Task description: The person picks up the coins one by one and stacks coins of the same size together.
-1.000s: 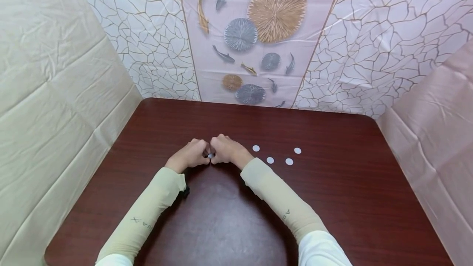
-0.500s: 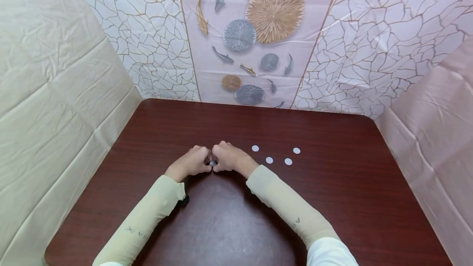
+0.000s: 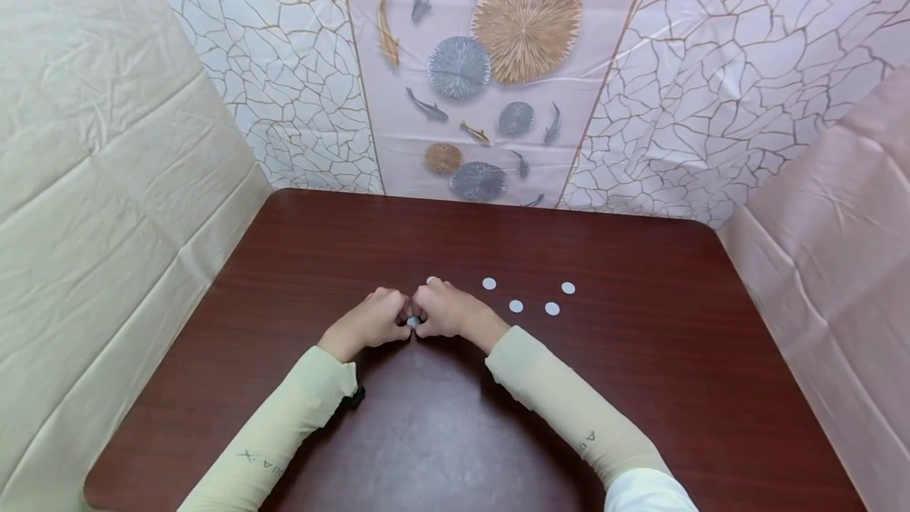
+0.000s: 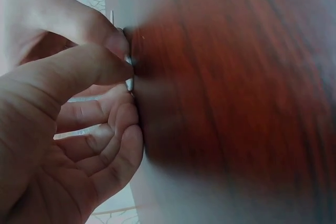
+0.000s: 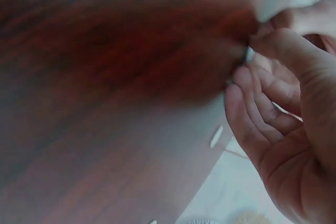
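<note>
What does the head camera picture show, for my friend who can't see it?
Two hands, left hand and right hand, pinch one small white disc between them over a dark wooden table. Four more white discs lie on the table to the right.

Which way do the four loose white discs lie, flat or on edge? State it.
Flat: all four white discs show round faces on the table.

Small grey piece (image 3: 411, 321) mostly hidden between both hands' fingertips, too small to identify. Both wrist views: worktop (image 4: 236, 77) blurred, near edge cropped in head view.
</note>
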### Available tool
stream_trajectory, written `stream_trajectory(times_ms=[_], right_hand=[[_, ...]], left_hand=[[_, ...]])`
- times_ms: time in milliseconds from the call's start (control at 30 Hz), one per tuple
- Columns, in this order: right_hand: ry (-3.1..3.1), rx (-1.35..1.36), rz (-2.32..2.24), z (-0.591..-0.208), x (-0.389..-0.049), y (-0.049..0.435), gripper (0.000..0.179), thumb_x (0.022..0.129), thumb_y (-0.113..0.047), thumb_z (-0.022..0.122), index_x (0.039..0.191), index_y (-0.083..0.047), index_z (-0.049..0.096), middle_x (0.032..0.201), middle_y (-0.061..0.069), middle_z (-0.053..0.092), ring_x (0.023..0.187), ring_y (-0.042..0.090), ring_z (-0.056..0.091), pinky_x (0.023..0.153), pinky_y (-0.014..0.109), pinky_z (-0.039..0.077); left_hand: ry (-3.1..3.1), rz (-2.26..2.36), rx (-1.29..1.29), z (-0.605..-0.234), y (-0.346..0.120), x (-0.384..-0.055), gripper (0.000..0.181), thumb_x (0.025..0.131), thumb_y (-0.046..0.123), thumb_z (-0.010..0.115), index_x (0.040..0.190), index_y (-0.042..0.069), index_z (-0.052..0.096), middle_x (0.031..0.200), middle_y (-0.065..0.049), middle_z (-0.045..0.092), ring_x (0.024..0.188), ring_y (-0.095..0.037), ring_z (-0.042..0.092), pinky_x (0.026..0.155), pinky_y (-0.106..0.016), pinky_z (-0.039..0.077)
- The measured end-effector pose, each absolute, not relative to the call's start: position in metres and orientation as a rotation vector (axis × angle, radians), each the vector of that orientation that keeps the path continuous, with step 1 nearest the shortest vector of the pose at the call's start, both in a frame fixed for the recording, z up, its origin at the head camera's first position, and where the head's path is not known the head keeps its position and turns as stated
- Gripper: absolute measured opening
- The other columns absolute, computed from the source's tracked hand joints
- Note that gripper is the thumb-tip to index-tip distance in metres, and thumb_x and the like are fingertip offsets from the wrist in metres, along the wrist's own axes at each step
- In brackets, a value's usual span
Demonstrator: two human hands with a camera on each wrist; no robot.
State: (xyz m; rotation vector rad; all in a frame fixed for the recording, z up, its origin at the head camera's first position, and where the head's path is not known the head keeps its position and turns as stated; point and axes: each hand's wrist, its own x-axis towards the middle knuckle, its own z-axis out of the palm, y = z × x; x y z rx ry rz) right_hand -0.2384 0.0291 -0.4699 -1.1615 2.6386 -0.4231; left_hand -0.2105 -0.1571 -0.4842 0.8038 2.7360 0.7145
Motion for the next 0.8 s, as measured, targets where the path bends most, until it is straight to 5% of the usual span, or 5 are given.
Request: stream_trajectory(times_ms=[200, 800], right_hand=[[2.647, -1.114, -0.437, -0.452, -0.254, 0.046, 0.018, 0.088, -0.016, 0.084, 0.101, -0.005, 0.078, 0.095, 0.005, 0.078, 0.091, 0.017, 0.074, 0.082, 0.03, 0.06], [2.624, -1.086, -0.278, -0.453, -0.309, 0.045, 0.022, 0.093, -0.019, 0.08, 0.109, -0.005, 0.075, 0.103, 0.007, 0.075, 0.095, 0.017, 0.071, 0.085, 0.031, 0.059]], left_hand=[[2.745, 0.722, 0.766, -0.484, -0.159, -0.21, 0.009, 0.086, 0.007, 0.077, 0.083, 0.011, 0.07, 0.073, 0.006, 0.059, 0.065, -0.006, 0.048, 0.062, -0.022, 0.042], [2.732, 0.742, 0.715, -0.485, -0.161, -0.212, 0.006, 0.087, 0.007, 0.077, 0.089, 0.007, 0.071, 0.079, 0.0, 0.066, 0.068, -0.008, 0.053, 0.065, -0.024, 0.047]])
